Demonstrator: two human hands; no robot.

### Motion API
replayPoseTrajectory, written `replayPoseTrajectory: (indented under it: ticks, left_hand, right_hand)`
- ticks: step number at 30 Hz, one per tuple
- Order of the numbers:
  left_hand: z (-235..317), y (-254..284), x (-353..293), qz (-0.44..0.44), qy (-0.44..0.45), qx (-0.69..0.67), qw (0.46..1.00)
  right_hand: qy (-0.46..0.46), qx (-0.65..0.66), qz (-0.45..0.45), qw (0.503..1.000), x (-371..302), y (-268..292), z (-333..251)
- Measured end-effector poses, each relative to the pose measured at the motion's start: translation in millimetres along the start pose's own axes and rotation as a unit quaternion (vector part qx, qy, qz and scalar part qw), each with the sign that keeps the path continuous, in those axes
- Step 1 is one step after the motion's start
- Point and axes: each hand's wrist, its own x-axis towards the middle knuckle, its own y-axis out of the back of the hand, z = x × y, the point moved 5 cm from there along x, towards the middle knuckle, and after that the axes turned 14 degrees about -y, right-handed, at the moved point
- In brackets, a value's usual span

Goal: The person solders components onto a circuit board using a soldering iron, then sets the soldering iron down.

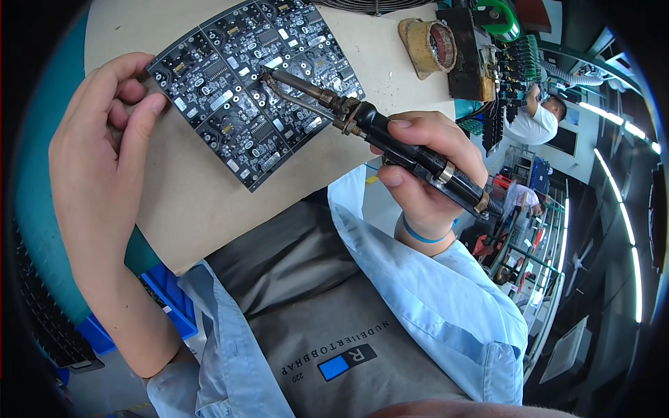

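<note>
Here, left hand (97, 139) half-curled, thumb and index finger at edge of dark circuit board (230, 90) just right of it, over tan tabletop (182, 212); gripping or merely touching, cannot tell. Right hand (439, 164) wrapped around black soldering iron (418, 155), tip ahead-left over board. Yellowish cylinder (420, 46) beyond right hand.

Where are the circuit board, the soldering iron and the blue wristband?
Circuit board (240, 89), head view: near the middle of its component-covered face.
Soldering iron (376, 126), head view: front of its black handle.
Blue wristband (423, 240), head view: its curved middle.
</note>
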Motion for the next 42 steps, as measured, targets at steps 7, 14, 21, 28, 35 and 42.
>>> replayPoseTrajectory:
  ticks: [7,14,21,28,35,42]
  left_hand:
    - [0.2,0.5,0.4,-0.001,-0.011,-0.001,1.000]
    - [0.3,0.1,0.1,0.010,-0.015,0.006,1.000]
    - [0.1,0.5,0.3,0.004,-0.010,0.006,1.000]
    - [-0.1,1.4,-0.9,0.009,-0.017,0.008,1.000]
    - [-1.0,0.7,-0.9,0.007,-0.013,0.001,1.000]
    - [-1.2,0.1,-1.3,0.007,-0.012,0.003,1.000]
  right_hand:
    - [-0.001,0.001,0.000,1.000,-0.3,0.9,-0.5]
    - [-0.006,0.000,-0.002,1.000,0.3,0.8,-0.6]
    - [-0.009,-0.002,0.001,1.000,-0.1,1.2,-0.5]
    - [-0.003,-0.006,-0.001,1.000,0.3,1.4,-0.5]
    - [-0.006,-0.001,0.006,1.000,-0.4,1.5,0.7]
    - [-0.009,0.003,0.013,1.000,-0.2,2.1,1.6]
